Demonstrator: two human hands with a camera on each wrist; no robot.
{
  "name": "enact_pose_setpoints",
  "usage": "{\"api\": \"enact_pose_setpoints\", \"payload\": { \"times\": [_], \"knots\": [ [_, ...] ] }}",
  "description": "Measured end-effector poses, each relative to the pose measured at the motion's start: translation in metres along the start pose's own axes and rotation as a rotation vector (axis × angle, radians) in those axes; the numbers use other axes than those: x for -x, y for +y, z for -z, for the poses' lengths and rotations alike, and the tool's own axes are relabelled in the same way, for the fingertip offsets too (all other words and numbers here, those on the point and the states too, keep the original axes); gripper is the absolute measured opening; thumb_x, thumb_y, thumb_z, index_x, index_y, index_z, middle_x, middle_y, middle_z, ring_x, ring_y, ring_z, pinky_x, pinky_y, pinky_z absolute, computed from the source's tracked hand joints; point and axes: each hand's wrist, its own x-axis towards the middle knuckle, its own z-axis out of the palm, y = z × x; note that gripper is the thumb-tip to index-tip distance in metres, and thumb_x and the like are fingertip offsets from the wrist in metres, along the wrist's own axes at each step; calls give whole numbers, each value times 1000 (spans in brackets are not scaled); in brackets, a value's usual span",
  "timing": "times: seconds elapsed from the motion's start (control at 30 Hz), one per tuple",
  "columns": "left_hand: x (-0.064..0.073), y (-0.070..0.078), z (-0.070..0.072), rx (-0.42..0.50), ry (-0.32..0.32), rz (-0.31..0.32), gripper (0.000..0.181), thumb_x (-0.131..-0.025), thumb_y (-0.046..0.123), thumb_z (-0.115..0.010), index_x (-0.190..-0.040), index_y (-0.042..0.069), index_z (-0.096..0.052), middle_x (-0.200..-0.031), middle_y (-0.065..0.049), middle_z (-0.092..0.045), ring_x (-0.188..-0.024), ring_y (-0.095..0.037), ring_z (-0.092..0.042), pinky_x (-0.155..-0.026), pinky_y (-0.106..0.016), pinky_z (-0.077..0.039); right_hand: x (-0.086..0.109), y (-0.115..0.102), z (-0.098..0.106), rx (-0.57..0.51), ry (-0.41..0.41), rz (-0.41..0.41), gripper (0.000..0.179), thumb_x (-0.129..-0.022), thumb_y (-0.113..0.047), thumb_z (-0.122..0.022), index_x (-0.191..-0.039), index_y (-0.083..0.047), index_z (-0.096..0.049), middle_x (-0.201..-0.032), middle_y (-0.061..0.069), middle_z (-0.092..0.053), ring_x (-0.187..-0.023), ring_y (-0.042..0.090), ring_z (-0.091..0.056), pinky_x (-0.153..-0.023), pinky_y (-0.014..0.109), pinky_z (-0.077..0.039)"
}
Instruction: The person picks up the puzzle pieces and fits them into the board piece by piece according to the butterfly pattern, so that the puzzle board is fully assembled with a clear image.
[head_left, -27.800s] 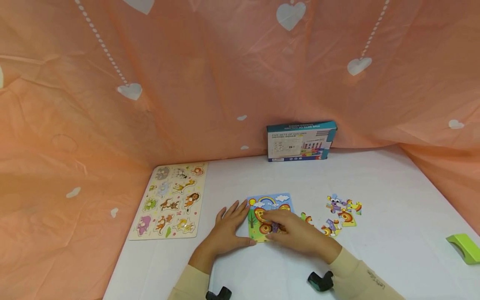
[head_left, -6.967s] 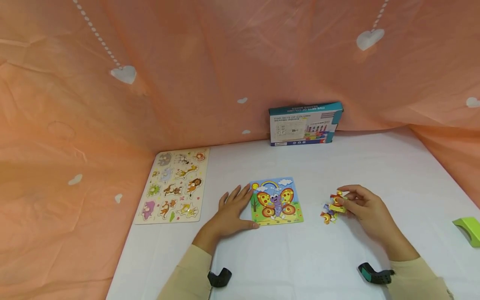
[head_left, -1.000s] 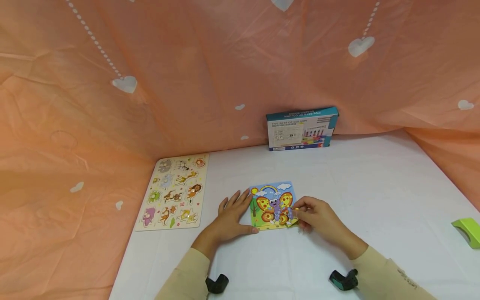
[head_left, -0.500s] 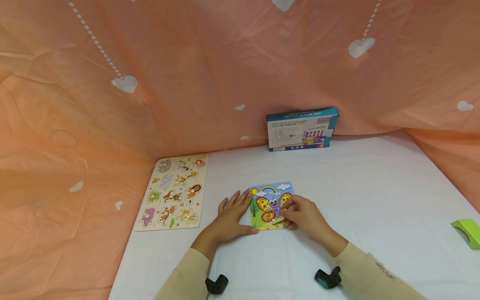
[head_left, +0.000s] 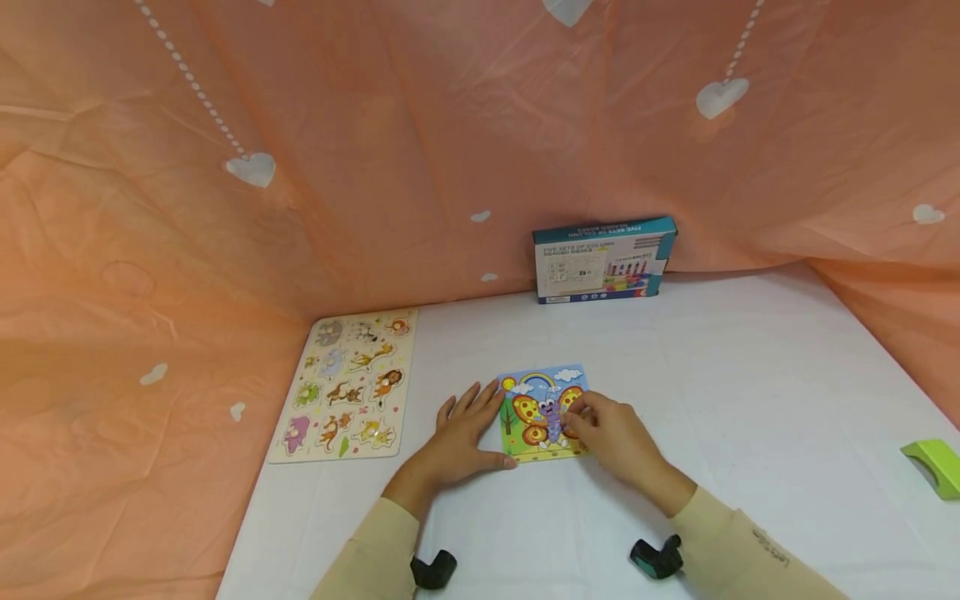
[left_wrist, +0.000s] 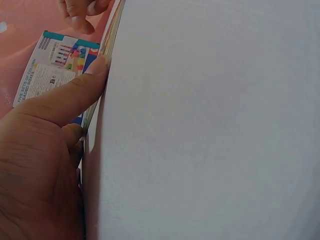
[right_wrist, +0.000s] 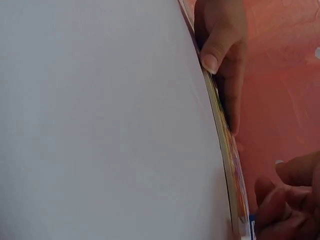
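A square butterfly jigsaw puzzle (head_left: pixel 551 383) lies flat on the white table, with a sun and rainbow along its top. My left hand (head_left: pixel 457 442) is spread at its left side: the thumb touches the lower left corner and the fingertips reach the upper left edge. Over the puzzle's right side is my right hand (head_left: pixel 611 437), fingers loosely bent; it covers part of the butterfly's right wings. In the right wrist view no piece shows between the right hand's fingers (right_wrist: pixel 272 210). The left wrist view shows the left thumb (left_wrist: pixel 75 97) at the board's edge.
A knobbed animal puzzle board (head_left: pixel 345 387) lies at the left. A boxed bead set (head_left: pixel 603 262) stands against the orange curtain (head_left: pixel 420 167) at the back. A green arched block (head_left: pixel 933 467) sits near the right edge of the table (head_left: pixel 750 375).
My right hand has carried the last loose pieces from the right onto the puzzle; the tilted piece seen half a second ago now lies flat. My left hand has stayed in place.
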Motion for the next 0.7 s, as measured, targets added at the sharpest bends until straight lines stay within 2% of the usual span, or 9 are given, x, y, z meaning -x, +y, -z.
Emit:
{"api": "enact_pose_setpoints", "payload": {
  "times": [0.1, 0.2, 0.33, 0.4, 0.47, 0.57, 0.7],
  "knots": [
    [0, 0, -1, 1, 2, -3, 112, -89, 58, -84, -174, 13, -27, -182, 2, -12, -166, -30, -2, -127, -61, 3, 0, 2, 6, 20, 17, 39, 7, -106, -14, -71, -106, -8, -75, -79, -4, -63, -69, 15, -55, -60, 30, -46],
    [0, 0, -1, 2, -4, 2, 113, -89, 58, -84, -174, 13, -26, -182, 3, -11, -166, -29, -1, -128, -60, 4, 3, 3, 12, 38, -9, 125, 8, -106, -12, -72, -110, -7, -76, -92, -3, -70, -83, 17, -62, -72, 36, -55],
    [0, -1, -2, -4, -4, 0, 113, -89, 59, -83, -174, 13, -26, -182, 2, -11, -166, -30, -2, -128, -61, 3, 10, 3, 15, 162, -95, 294, 18, -105, -13, -74, -121, -8, -79, -115, -1, -75, -109, 23, -66, -95, 49, -58],
    [0, -2, -3, -8, -1, -2, 112, -89, 59, -83, -174, 13, -27, -182, 2, -12, -166, -31, -3, -128, -62, 2, 13, 2, 15, 238, -148, 373, 20, -105, -16, -75, -123, -11, -81, -119, -4, -75, -117, 23, -64, -101, 51, -56],
    [1, -2, -3, -9, 2, -4, 112, -89, 59, -83, -174, 13, -28, -182, 1, -13, -166, -31, -3, -128, -62, 2, 16, 2, 15, 290, -193, 421, 20, -105, -17, -75, -123, -12, -82, -119, -6, -76, -118, 22, -64, -102, 49, -57],
    [1, -3, -3, -9, 0, 0, 111, -90, 59, -83, -174, 14, -28, -182, 3, -12, -166, -30, -2, -128, -61, 2, 18, 1, 13, 327, -226, 433, 18, -104, -19, -77, -120, -14, -84, -116, -9, -77, -115, 19, -64, -100, 46, -58],
    [1, -4, -3, 2, 4, -2, 111, -89, 59, -83, -174, 13, -28, -182, 2, -13, -166, -30, -3, -128, -62, 2, 17, 2, 12, 311, -236, 415, 19, -104, -20, -77, -121, -14, -83, -115, -10, -76, -113, 16, -63, -98, 44, -58]
  ]
}}
